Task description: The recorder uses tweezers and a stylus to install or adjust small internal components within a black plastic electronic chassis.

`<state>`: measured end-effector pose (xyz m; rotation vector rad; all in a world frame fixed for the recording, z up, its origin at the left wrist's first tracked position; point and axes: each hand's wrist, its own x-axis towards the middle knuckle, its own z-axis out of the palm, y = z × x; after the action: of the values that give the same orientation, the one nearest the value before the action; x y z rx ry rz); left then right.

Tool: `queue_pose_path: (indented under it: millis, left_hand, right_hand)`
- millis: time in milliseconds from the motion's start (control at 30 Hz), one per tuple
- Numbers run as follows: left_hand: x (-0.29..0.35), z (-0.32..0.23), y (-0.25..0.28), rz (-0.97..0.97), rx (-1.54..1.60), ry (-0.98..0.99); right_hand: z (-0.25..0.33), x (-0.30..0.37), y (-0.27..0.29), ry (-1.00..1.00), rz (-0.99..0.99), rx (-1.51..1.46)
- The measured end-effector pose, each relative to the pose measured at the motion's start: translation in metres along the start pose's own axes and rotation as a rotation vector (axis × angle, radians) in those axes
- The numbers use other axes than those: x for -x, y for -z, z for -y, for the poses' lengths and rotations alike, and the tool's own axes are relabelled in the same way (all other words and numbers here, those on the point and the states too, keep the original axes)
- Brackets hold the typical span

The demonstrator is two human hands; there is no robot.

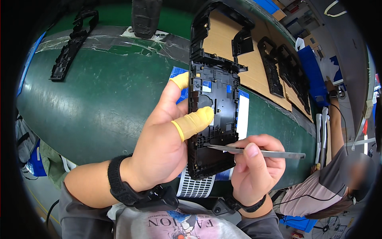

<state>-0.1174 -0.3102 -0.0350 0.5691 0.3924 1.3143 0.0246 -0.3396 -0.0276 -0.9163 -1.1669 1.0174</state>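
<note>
My left hand (159,123), with yellow finger cots on thumb and a finger, grips a long black plastic housing (215,91) by its left side. The housing is tilted up, its ribbed inner face toward me, with an open frame at the far end. In my right hand (256,163) is a pair of metal tweezers (270,153), pinched between thumb and fingers. The tweezer tips reach the lower part of the housing; whether they hold anything is too small to tell. Below the housing lies a white sheet of small black labels (195,185), partly hidden.
The green work table (99,107) bears another black housing (67,55) at far left. More black housings (274,71) lie on cardboard (254,65) at right. A dark upright block (146,18) stands at the back. Another person (318,187) works at the right, near a blue bin (312,73).
</note>
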Motion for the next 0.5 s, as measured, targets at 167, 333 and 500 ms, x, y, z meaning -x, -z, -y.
queue_pose_path:
  millis: [167, 333, 500]
  left_hand:
    - [0.000, 0.000, 0.000, 0.023, 0.021, -0.011]
    - [-0.001, 0.000, -0.001, 0.031, 0.009, -0.008]
    - [0.000, -0.002, 0.000, 0.046, 0.058, 0.033]
  right_hand:
    - [-0.004, -0.005, 0.005, -0.114, 0.031, -0.162]
    - [-0.002, -0.006, 0.006, -0.149, 0.032, -0.194]
    - [0.002, -0.007, 0.009, -0.114, 0.026, -0.237]
